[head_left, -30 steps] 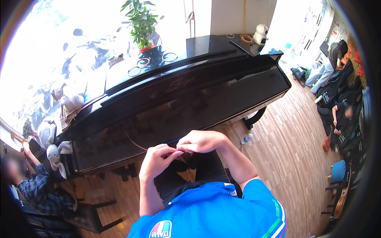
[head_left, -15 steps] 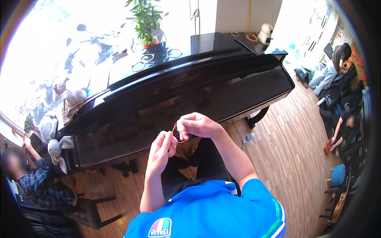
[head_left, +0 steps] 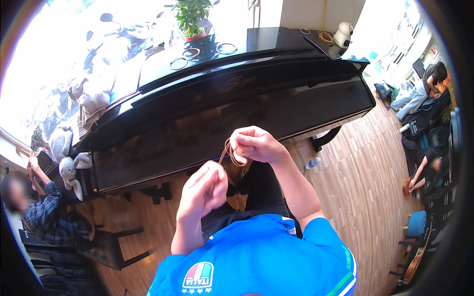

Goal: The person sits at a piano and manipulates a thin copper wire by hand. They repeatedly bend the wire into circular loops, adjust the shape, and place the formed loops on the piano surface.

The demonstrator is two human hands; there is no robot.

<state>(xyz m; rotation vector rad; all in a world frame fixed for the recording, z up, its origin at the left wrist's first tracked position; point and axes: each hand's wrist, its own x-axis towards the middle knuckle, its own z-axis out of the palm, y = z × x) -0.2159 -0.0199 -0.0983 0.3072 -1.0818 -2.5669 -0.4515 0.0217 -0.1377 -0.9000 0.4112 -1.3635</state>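
A thin copper-coloured string wound into a small coil (head_left: pixel 229 152) hangs between my hands, over the front edge of a black upright piano (head_left: pixel 197 128). My right hand (head_left: pixel 256 144) pinches the coil between thumb and fingers. Lower and to the left is my left hand (head_left: pixel 203 190), its fingers curled in and slightly blurred. A strand of the coil runs down to its fingertips. The very end of the strand is hidden there.
On the piano top lie several ring-shaped coils (head_left: pixel 226 48), a potted plant (head_left: pixel 192 19) and a white camera-like device (head_left: pixel 342 35). A grey plush toy (head_left: pixel 69 165) sits at the left end, near a seated person (head_left: pixel 47 212). A bottle (head_left: pixel 312 163) lies on the floor.
My left hand has moved down and away from the right hand. The coil now shows as several loops under my right fingers. The whole view has shifted slightly.
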